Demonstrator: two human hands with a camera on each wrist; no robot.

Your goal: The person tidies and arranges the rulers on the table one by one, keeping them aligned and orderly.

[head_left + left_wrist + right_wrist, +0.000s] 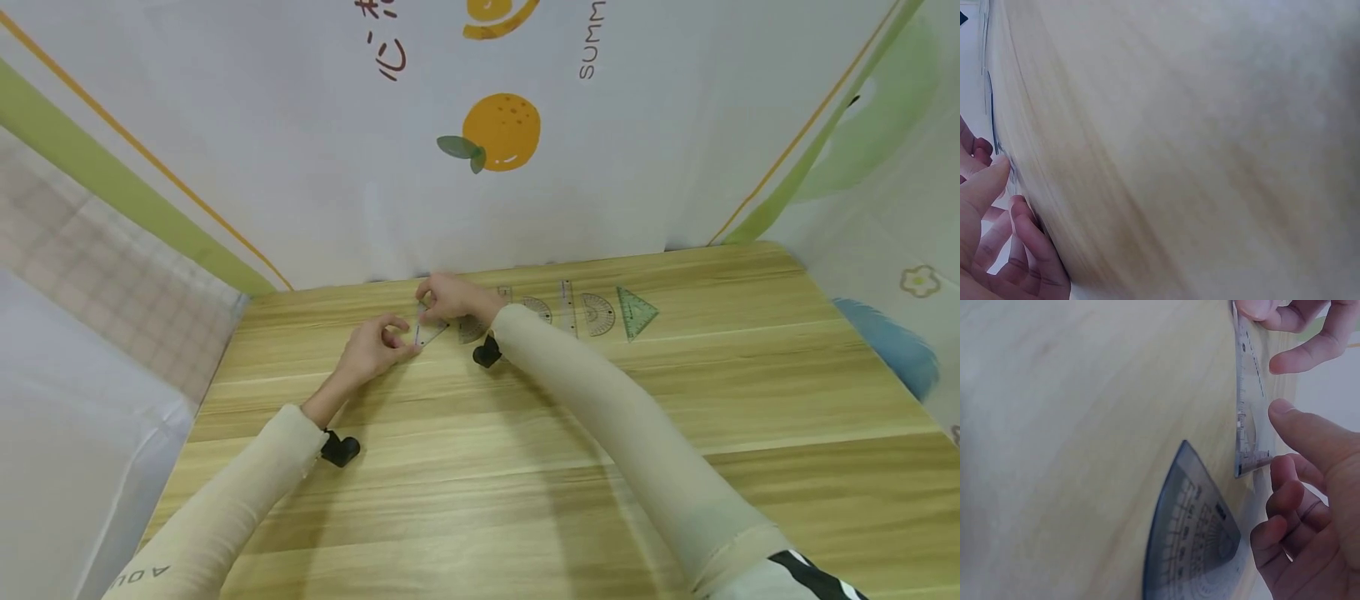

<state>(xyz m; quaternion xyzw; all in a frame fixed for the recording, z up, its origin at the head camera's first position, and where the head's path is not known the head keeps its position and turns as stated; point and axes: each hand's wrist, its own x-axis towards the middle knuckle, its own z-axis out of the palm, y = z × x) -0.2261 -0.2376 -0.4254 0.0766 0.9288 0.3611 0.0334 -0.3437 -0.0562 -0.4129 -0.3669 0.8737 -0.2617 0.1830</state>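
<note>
Both hands meet at the far side of the wooden bench (525,467), over a clear set square (429,331) that they hold between them; the left hand (372,348) pinches its near left corner with curled fingers and thumb, and the right hand (450,297) grips its far edge from above, fingers bent down onto it. In the right wrist view the clear set square (1249,419) stands tilted on edge off the bench, the right hand (1316,506) by its lower end and fingertips (1285,315) of the other hand at its upper end; the left wrist view is blurred and shows only curled fingers (997,219) against the bench edge.

A grey protractor (472,327) lies flat just right of the set square, partly under the right wrist; it shows plainly in the right wrist view (1194,544). Further right along the far edge lie another protractor (537,308), a clear ruler (568,307), a third protractor (598,313) and a green set square (635,311), in a row, near one another. Both arms wear beige sleeves (600,417).
</note>
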